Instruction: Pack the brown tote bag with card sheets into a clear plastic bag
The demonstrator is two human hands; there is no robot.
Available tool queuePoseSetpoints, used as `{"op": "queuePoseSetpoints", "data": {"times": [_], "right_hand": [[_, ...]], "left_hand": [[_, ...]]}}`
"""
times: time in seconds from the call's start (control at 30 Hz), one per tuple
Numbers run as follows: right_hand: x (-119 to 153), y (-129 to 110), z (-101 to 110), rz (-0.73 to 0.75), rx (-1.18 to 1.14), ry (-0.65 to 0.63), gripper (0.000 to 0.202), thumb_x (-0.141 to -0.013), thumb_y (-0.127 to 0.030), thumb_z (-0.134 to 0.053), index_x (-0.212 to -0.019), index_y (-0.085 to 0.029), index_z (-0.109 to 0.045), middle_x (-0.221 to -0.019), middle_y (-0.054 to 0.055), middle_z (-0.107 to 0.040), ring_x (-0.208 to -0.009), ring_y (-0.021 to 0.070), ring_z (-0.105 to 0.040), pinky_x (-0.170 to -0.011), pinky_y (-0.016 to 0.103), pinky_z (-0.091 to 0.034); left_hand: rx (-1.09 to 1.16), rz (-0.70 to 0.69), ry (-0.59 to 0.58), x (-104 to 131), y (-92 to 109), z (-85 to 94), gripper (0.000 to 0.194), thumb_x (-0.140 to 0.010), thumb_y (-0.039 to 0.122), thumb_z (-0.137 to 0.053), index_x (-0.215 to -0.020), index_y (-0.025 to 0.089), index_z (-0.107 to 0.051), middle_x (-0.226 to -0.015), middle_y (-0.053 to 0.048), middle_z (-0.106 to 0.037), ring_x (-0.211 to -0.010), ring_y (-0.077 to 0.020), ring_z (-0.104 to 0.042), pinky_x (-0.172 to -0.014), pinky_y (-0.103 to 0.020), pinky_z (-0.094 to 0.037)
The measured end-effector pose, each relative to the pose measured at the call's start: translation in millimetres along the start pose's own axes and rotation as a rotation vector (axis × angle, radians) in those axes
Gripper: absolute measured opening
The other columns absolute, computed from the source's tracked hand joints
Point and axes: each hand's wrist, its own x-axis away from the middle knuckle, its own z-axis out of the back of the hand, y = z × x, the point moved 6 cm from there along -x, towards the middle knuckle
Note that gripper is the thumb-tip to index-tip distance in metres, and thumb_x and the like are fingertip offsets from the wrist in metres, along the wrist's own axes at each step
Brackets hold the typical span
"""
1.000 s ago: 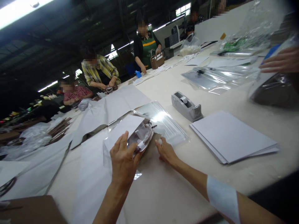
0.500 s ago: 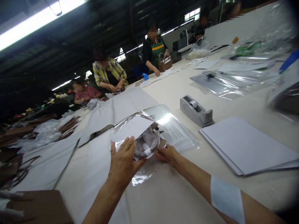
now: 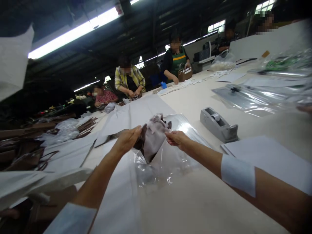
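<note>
A brown bag with pale wrapping over its face (image 3: 153, 138) stands tilted between my two hands above the table. My left hand (image 3: 128, 139) is closed against its left side, fingers partly hidden behind it. On the other side my right hand (image 3: 176, 138) pinches near its right edge; whether it grips the wrapping or the bag itself, I cannot make out. Clear plastic sleeves (image 3: 187, 128) lie just behind the bag, and more clear plastic (image 3: 158, 175) spreads in front and beneath it.
Right of my hands sit a grey tape dispenser (image 3: 218, 125) and a stack of white sheets (image 3: 270, 159). Brown pieces and crumpled plastic (image 3: 63, 130) lie left. Another person's hand (image 3: 11, 213) shows lower left near a brown panel. Several people work along the far edge.
The bag has been turned up from lying flatter, and the white card on it is out of sight. My left hand has shifted round its left side. A white sheet now shows at left.
</note>
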Motion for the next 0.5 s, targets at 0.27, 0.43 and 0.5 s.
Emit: {"op": "queuePoseSetpoints", "data": {"times": [0.27,0.43,0.5], "right_hand": [[8,-123,-26,0.177,0.241,-0.002,0.026,-0.079,-0.02,-0.062,-0.06,-0.013,-0.045,-0.043,-0.005,-0.043,-0.036,0.0012,-0.036,-0.031,0.009,-0.029],[42,-209,-15,0.307,0.447,0.033,0.022,-0.077,-0.012,-0.061,-0.06,-0.008,-0.048,-0.048,-0.006,-0.04,-0.039,-0.0028,-0.031,-0.037,0.006,-0.019],[59,-238,-12,0.347,0.546,0.034,0.019,-0.075,-0.012,-0.061,-0.063,-0.004,-0.049,-0.053,-0.006,-0.042,-0.044,-0.0041,-0.033,-0.041,0.006,-0.019]], "left_hand": [[0.215,0.112,0.122,-38,13,73.3,0.04,-0.081,0.047,-0.041,-0.096,0.017,-0.063,-0.114,-0.008,-0.061,-0.103,-0.0223,-0.056,-0.083,-0.037,-0.045],[0.271,0.109,0.258,-22,42,116.6,0.031,-0.08,0.038,-0.048,-0.093,0.016,-0.064,-0.107,-0.007,-0.063,-0.101,-0.0238,-0.055,-0.088,-0.044,-0.04],[0.269,0.119,0.29,-14,55,122.6,0.028,-0.08,0.036,-0.049,-0.091,0.015,-0.064,-0.1,-0.007,-0.065,-0.097,-0.0235,-0.057,-0.088,-0.045,-0.04]]}}
